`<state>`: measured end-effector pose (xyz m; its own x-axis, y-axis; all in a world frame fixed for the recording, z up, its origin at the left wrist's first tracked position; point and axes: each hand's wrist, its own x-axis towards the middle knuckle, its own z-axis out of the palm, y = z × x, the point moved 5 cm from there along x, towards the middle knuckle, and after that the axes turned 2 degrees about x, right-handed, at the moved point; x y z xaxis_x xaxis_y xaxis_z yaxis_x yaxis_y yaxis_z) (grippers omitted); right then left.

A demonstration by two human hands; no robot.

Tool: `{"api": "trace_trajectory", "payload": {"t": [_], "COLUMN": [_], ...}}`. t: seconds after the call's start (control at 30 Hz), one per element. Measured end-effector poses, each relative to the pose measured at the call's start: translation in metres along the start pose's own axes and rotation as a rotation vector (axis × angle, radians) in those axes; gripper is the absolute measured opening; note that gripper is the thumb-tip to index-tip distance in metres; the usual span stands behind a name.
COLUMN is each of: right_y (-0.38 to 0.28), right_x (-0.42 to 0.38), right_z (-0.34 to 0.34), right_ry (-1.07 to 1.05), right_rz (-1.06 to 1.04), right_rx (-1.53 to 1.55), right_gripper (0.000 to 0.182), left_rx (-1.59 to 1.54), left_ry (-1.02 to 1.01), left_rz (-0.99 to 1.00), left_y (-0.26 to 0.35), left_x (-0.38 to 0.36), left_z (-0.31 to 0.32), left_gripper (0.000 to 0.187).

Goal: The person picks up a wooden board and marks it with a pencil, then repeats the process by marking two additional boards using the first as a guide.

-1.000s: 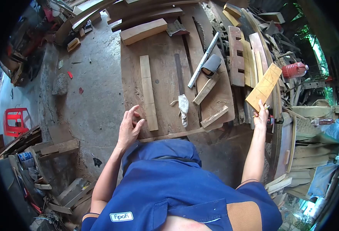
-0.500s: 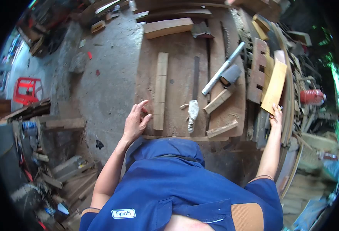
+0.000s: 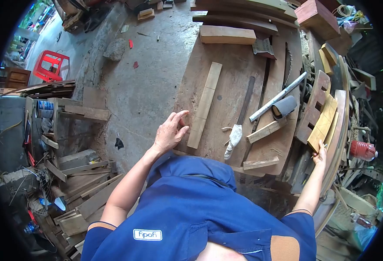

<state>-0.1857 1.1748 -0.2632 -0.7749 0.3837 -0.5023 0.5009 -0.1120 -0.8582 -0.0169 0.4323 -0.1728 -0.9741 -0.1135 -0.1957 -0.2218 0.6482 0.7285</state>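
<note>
Your right hand point(image 3: 319, 157) pinches the near end of the flat yellow wooden board marked with lines point(image 3: 324, 123), which lies beside the reddish-brown notched wooden block point(image 3: 314, 106). Your left hand point(image 3: 170, 132), fingers loosely curled and apart, holds nothing, just beside the long pale wooden strip point(image 3: 205, 104) on the brown wooden workbench point(image 3: 235, 69).

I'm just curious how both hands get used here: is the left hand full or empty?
Empty, by the look of it: the left hand has its fingers loosely curled, thumb apart, and nothing shows between them.
</note>
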Motion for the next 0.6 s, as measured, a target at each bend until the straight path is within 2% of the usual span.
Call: {"api": "trace_trajectory", "payload": {"t": [0.07, 0.33, 0.47, 0.53, 0.57, 0.6], "right_y": [-0.003, 0.003, -0.001, 0.008, 0.008, -0.004], "right_x": [0.003, 0.007, 0.006, 0.026, 0.035, 0.022], "right_z": [-0.006, -0.020, -0.025, -0.053, -0.070, -0.055], "right_ry": [0.119, 0.310, 0.366, 0.382, 0.537, 0.692], "right_rz": [0.044, -0.040, -0.119, -0.183, -0.395, -0.616], "right_rx": [-0.237, -0.495, -0.666, -0.765, -1.105, -1.438], "right_gripper": [0.032, 0.030, 0.035, 0.037, 0.036, 0.034], "left_rx": [0.026, 0.040, 0.033, 0.032, 0.031, 0.032], "left_ry": [0.005, 0.021, 0.021, 0.029, 0.030, 0.039], "left_rz": [0.003, 0.034, 0.029, 0.033, 0.037, 0.036], "left_y": [0.001, 0.002, 0.003, 0.004, 0.005, 0.004], "left_x": [0.001, 0.005, 0.004, 0.004, 0.003, 0.002], "left_z": [-0.001, -0.003, -0.003, -0.004, -0.004, -0.005], "left_gripper": [0.053, 0.051, 0.051, 0.051, 0.052, 0.052]}}
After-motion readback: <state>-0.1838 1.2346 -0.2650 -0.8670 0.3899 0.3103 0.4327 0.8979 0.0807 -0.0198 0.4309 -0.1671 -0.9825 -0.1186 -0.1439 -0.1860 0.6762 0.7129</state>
